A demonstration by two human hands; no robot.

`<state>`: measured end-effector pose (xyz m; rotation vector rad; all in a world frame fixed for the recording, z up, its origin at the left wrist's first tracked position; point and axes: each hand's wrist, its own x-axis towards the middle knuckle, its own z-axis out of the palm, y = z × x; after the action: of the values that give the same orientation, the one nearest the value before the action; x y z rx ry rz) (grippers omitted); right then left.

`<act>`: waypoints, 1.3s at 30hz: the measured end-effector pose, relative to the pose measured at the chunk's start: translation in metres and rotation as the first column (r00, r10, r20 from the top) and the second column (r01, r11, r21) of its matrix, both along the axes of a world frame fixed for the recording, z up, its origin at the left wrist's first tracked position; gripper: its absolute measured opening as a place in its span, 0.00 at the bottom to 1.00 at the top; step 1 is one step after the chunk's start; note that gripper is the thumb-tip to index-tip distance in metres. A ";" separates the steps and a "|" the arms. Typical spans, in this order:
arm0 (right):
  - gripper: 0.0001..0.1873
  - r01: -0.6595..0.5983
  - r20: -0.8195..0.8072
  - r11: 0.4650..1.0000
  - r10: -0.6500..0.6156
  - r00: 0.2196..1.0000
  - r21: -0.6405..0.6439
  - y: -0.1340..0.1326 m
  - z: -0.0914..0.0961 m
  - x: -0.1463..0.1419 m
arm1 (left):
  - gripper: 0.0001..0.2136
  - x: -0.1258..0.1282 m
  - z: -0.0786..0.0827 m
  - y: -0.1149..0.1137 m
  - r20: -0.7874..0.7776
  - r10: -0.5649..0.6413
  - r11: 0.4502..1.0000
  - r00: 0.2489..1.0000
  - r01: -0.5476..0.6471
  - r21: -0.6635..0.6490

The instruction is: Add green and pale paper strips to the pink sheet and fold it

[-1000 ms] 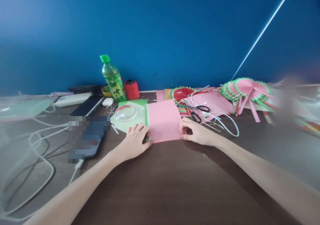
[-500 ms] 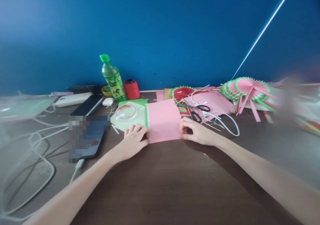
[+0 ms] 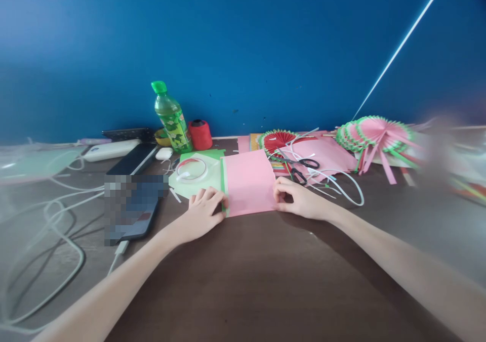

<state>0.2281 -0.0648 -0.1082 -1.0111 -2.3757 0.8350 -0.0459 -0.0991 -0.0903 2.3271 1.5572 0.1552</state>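
Observation:
A pink sheet of paper (image 3: 249, 185) with a green strip along its left side lies on the table in front of me. My left hand (image 3: 207, 208) is at the sheet's near left corner, fingers bent, with thumb and forefinger closed on the green edge. At the opposite side, my right hand (image 3: 296, 198) pinches the right edge near the lower corner. Left of the sheet, a roll of clear tape (image 3: 192, 180) rests on light green paper (image 3: 178, 186). Black-handled scissors (image 3: 299, 176) lie just beyond my right hand.
A green-capped bottle (image 3: 172, 122) and a red thread spool (image 3: 200, 135) stand by the blue wall. A phone (image 3: 140, 213) and white cables (image 3: 63, 230) lie left. Pleated pink-and-green paper fans (image 3: 379, 132) sit at the back right, near pink paper (image 3: 322, 155) and a red fan (image 3: 279, 142).
Almost nothing differs. Both hands stay at the two sides of the pink paper, with only a very slight shift of the view.

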 end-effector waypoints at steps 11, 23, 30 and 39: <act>0.10 -0.087 -0.001 0.991 0.088 0.996 0.106 -0.001 -0.001 -0.001 | 0.27 0.006 -0.003 -0.013 -0.075 -0.289 0.919 0.954 0.298 0.256; 0.22 -0.220 0.103 0.954 0.202 0.974 0.203 -0.002 -0.001 -0.001 | 0.23 0.011 0.000 -0.017 -0.314 -0.349 0.822 0.883 0.449 0.351; 0.29 -0.275 0.200 0.933 0.231 0.952 0.231 -0.004 0.003 -0.004 | 0.19 0.020 0.003 -0.025 -0.362 -0.325 0.813 0.874 0.453 0.366; 0.32 -0.268 0.309 0.926 0.182 0.934 0.265 -0.011 0.005 -0.007 | 0.18 0.032 -0.002 -0.035 -0.385 -0.305 0.800 0.871 0.453 0.393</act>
<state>0.2208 -0.0754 -0.1033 -0.7787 -2.7941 0.3956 -0.0143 -0.1342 -0.0925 3.1413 1.2191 0.0845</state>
